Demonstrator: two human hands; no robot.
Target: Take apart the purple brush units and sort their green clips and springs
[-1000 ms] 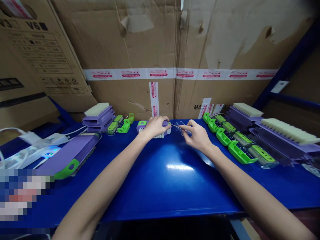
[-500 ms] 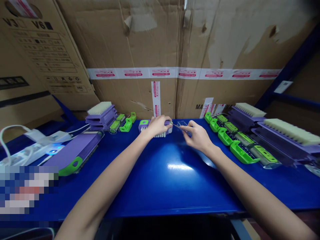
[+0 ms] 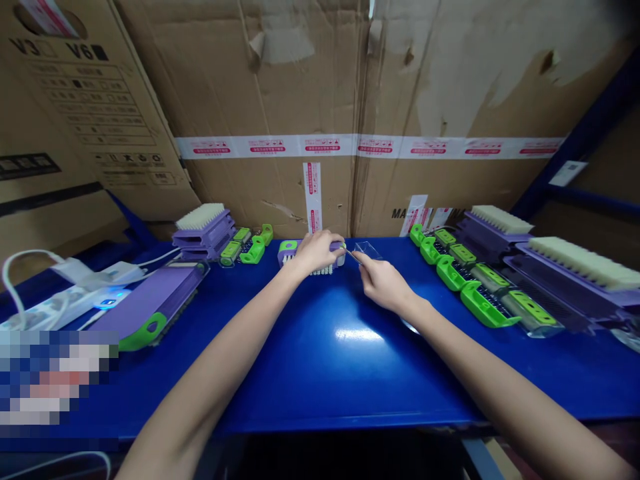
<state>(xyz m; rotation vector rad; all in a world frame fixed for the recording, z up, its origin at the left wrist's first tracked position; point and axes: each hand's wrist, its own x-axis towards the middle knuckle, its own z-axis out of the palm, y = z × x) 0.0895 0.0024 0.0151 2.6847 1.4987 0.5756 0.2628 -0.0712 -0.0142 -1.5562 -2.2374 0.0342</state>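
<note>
Near the back of the blue table (image 3: 320,373), a purple-and-green brush (image 3: 287,248) lies with its pale bristles facing me. My left hand (image 3: 319,253) is closed over its top and right part, hiding much of the body. Just to the right, my right hand (image 3: 383,280) pinches a thin metal tool (image 3: 353,255). The tool's tip points at the brush's right end, close to my left fingertips; whether it touches cannot be made out. Behind my right fingers sits a small clear plastic box (image 3: 369,249), partly hidden.
Purple brush parts with cream bristles (image 3: 583,261) stand at right, beside a row of green end caps (image 3: 483,307). More stacked brush parts (image 3: 203,230) are at back left. A long purple piece (image 3: 143,300) lies by a white power strip (image 3: 65,297). Cardboard (image 3: 280,80) walls the back.
My right hand has turned and its fingers have drawn together on the tool, uncovering more of the clear box. My left hand stays on the brush.
</note>
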